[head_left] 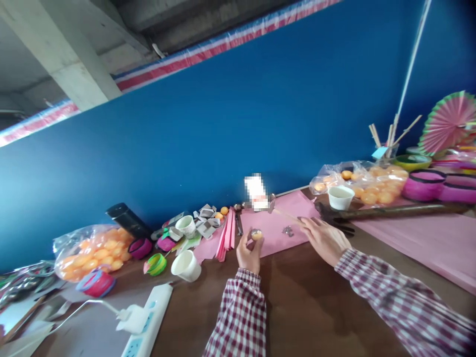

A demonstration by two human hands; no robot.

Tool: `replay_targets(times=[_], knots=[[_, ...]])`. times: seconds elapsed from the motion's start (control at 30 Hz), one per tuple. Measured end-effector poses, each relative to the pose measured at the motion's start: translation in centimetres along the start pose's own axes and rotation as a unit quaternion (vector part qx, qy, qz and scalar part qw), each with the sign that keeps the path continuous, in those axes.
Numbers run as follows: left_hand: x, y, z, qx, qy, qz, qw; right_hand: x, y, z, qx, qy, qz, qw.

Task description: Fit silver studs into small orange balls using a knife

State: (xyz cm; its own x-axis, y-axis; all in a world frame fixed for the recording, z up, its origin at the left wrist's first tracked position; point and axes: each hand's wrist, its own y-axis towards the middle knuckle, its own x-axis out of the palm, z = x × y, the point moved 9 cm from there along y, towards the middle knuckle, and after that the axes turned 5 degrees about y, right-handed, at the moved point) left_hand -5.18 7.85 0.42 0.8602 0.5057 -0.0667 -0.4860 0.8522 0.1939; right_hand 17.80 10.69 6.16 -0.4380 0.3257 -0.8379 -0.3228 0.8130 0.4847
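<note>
Small round piece (256,235) pinched in the left hand (250,255), thin stick (287,216) gripped in the right hand (327,240), just below centre frame.
Piece judged light, smooth and perhaps slippery, with a shiny rim around a pale yellow middle; best taken by its edge, as is done here between thumb and fingers. Material cannot be told. Stick judged light and stiff, liable to snap if bent; held by its right end, its far tip pointed up-left, clear of the piece. Hands are kept apart: left wrist raised from bottom centre, right forearm slanted in from lower right, palm turned down over the pink sheet's (273,245) right edge. Small metal bits (287,231) are seen between them.
</note>
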Motion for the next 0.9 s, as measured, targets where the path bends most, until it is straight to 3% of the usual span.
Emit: replay_targets(times=[0.2,0.4,0.57,0.7,0.9], knots=[[-0.8,0.6,0.1,0.009,0.089,0.036,0.995,0.0,-1.1,-3.2,-0.096,0.016,-0.018,0.995],[-0.7,0.6,-0.2,0.015,0.113,0.023,0.993,0.4,-1.5,-4.4,-0.115,-0.021,-0.050,0.992],[-0.9,0.5,0.6,0.019,0.110,0.041,0.993,-0.1,-1.4,-4.0,-0.090,0.006,-0.024,0.996],[-0.9,0.4,0.4,0.002,0.096,0.041,0.995,0.2,-1.5,-4.1,-0.101,-0.009,-0.048,0.994],[-1.2,0.3,0.7,0.049,0.173,0.057,0.982,0.0,-1.5,-4.2,-0.094,-0.012,-0.043,0.995]])
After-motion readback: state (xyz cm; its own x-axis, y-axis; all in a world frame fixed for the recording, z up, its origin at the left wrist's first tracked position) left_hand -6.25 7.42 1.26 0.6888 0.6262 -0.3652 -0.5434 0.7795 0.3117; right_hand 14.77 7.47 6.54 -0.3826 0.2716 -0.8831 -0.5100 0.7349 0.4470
